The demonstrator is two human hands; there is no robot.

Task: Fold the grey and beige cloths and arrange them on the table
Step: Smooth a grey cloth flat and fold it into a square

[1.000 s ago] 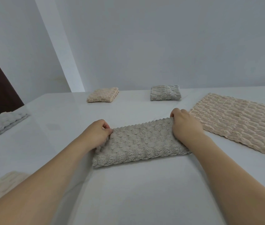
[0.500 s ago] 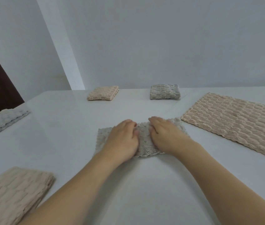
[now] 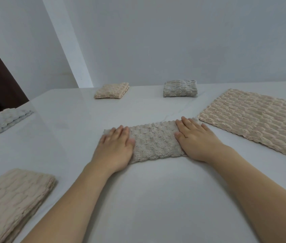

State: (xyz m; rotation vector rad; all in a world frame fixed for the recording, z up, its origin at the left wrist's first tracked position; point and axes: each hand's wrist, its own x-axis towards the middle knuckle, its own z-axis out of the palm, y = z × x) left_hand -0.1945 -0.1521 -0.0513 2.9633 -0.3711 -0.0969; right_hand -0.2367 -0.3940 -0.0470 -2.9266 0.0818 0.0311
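Both hands are pressing flat, fingers spread and gripping nothing: the left hand (image 3: 115, 148) and right hand (image 3: 195, 137) are lying on the ends of the grey cloth (image 3: 153, 141), a folded strip at mid-bench (image 3: 138, 199). Smoothing seems in hand; next probably comes another fold, end to end. Just right of it, the unfolded beige cloth (image 3: 254, 120) is running out of frame. Its layers underneath cannot be made out.
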